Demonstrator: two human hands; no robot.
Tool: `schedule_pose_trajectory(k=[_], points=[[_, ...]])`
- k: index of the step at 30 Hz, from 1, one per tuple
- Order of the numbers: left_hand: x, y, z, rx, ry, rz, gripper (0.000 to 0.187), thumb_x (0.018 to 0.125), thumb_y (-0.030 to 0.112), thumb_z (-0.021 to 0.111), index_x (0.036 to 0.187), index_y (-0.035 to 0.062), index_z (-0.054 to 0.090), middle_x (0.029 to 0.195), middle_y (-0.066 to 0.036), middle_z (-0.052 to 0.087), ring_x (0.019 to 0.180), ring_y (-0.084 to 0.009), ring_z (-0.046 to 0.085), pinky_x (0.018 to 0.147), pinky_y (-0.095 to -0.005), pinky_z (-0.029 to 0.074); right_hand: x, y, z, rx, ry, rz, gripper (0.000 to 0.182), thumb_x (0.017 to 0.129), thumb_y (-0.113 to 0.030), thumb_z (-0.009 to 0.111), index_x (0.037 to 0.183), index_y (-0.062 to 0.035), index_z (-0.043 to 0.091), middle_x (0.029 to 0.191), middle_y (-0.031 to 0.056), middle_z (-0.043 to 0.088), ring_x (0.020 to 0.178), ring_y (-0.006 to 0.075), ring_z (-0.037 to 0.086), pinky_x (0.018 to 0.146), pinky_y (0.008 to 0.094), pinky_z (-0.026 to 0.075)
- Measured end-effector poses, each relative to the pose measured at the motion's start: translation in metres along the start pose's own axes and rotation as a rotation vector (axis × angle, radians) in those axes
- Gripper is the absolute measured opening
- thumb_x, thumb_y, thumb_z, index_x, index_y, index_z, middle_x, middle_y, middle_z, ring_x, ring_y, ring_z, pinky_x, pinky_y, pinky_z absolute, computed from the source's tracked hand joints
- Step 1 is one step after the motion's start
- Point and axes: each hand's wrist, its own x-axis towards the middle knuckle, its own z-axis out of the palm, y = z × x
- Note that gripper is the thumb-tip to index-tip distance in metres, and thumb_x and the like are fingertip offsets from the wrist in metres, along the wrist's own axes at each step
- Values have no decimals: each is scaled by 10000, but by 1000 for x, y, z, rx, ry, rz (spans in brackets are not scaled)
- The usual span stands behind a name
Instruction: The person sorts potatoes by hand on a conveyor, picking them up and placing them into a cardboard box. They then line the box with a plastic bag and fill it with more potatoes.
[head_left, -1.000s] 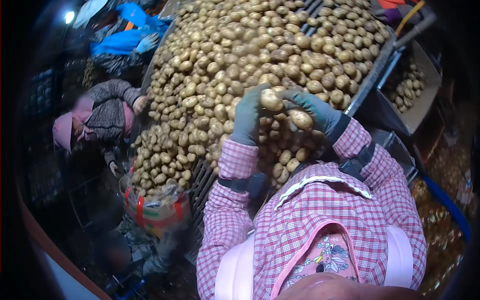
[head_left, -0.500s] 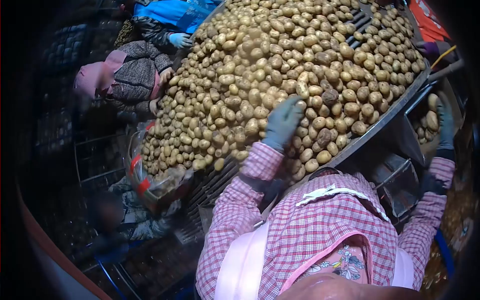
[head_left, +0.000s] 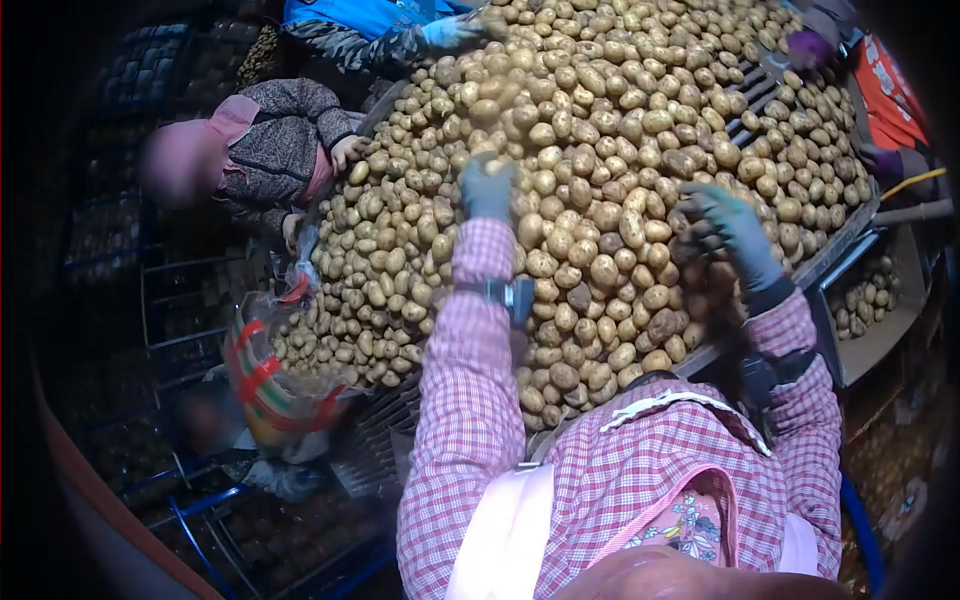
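Left of the cardboard box (head_left: 866,358), potatoes (head_left: 604,270) heap the table (head_left: 840,243). The person's right hand (head_left: 738,232), nearer the box, extends blurred fingers over some; the left hand (head_left: 487,187), farther from it, curls. Whether either grip grasps anything cannot be told.

- Potatoes (head_left: 600,270): tan, unpeeled, round to oval, some blotched brown.
- Pose: loose, touching, at mixed angles.
- Location: heaped across slatted table (head_left: 848,240).

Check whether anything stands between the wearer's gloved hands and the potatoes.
Nothing visible does: the left hand and right hand are both at the heap of potatoes, though what lies under each palm is hidden.
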Motion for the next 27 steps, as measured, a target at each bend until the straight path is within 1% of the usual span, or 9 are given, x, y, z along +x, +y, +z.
schedule_pose_trajectory(k=[5, 6, 8, 11, 14, 18, 21, 26, 27], points=[[-39, -13, 19, 214, -548, 485, 400, 897, 273, 750, 1256, 109, 682, 1322, -141, 574, 1147, -262, 604, 1003, -374, 522, 38, -11, 99, 297, -42, 211, 461, 1012, -368, 605, 1370, -82, 559, 1084, 11, 661, 709, 144, 670, 585, 236, 522], [-29, -9, 16, 203, -382, 466, 410, 895, 266, 750, 1264, 103, 677, 1318, -153, 577, 1159, -275, 597, 1008, -385, 517, 44, -4, 90, 502, -308, 353, 374, 1020, -344, 584, 1263, -61, 618, 1014, 26, 666, 697, 159, 658, 577, 260, 536], [15, -7, 0, 309, -70, 507, 433, 874, 237, 757, 1272, 92, 668, 1335, -174, 571, 1189, -305, 582, 1016, -405, 509, 56, 20, 83, 273, -333, 151, 332, 1017, -326, 583, 1185, -46, 644, 942, 41, 667, 677, 159, 656, 553, 270, 534], [112, -62, -26, 822, 181, 638, 462, 825, 179, 752, 1263, 68, 655, 1350, -194, 570, 1191, -347, 578, 1037, -429, 488, 53, 6, 87, 375, -222, 336, 352, 1035, -327, 550, 1101, 0, 664, 786, 71, 666, 604, 152, 642, 505, 274, 525], [134, -71, -30, 631, 47, 539, 430, 859, 237, 678, 1265, 97, 653, 1275, -179, 635, 1024, -310, 661, 892, -418, 564, 50, 6, 85, 432, -204, 347, 397, 1055, -352, 519, 1134, 15, 647, 723, 81, 663, 565, 150, 632, 483, 261, 515], [94, -34, -21, -543, -357, -92, 374, 972, 325, 484, 1213, 110, 672, 964, -96, 723, 678, -180, 677, 507, -283, 532, 46, 13, 85, 536, -260, 344, 469, 1065, -418, 472, 1178, 9, 631, 699, 69, 664, 529, 165, 622, 425, 289, 484], [23, -22, -3, -600, -733, -166, 340, 1009, 301, 490, 1190, 95, 690, 956, -87, 716, 702, -175, 677, 549, -281, 552, 37, 8, 91, 515, -261, 380, 488, 1064, -452, 456, 1261, -35, 613, 778, 70, 705, 513, 174, 620, 409, 301, 484], [-73, -48, 70, 48, -636, 616, 307, 1042, 236, 459, 1161, 91, 703, 997, -145, 725, 834, -261, 723, 672, -367, 562, 2, 10, 82, 302, -189, 276, 444, 999, -446, 593, 1168, -40, 657, 847, 108, 717, 562, 178, 665, 453, 267, 524], [-92, -40, 71, 82, -644, 571, 300, 1042, 228, 460, 1158, 95, 701, 990, -157, 724, 822, -283, 723, 684, -385, 557, -11, 12, 73, 282, -172, 286, 450, 991, -446, 609, 1180, -40, 656, 835, 104, 711, 568, 173, 664, 457, 276, 528]])
